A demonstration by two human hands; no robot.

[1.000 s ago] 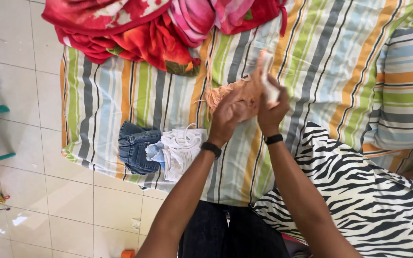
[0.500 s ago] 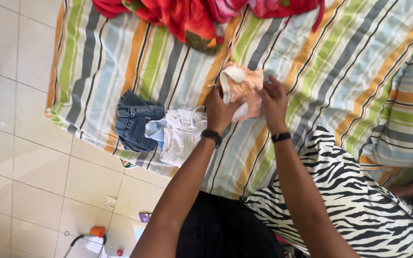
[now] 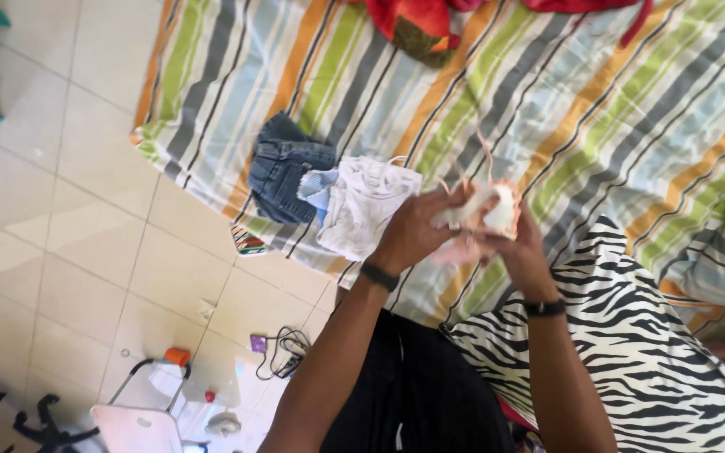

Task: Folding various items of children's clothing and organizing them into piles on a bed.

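Both my hands hold a small peach and white garment with thin strings, bunched up above the edge of a striped bedsheet. My left hand grips its left side, and my right hand grips it from below on the right. Just left of my hands lie a folded white garment and folded denim shorts on the sheet.
A zebra-print cloth lies at the lower right. Red floral fabric is bunched at the top of the sheet. On the tiled floor sit a cable, small litter and an object with an orange cap.
The view has swung right and down. My hands have pulled the peach garment off the sheet toward me and folded it into a tighter bundle.
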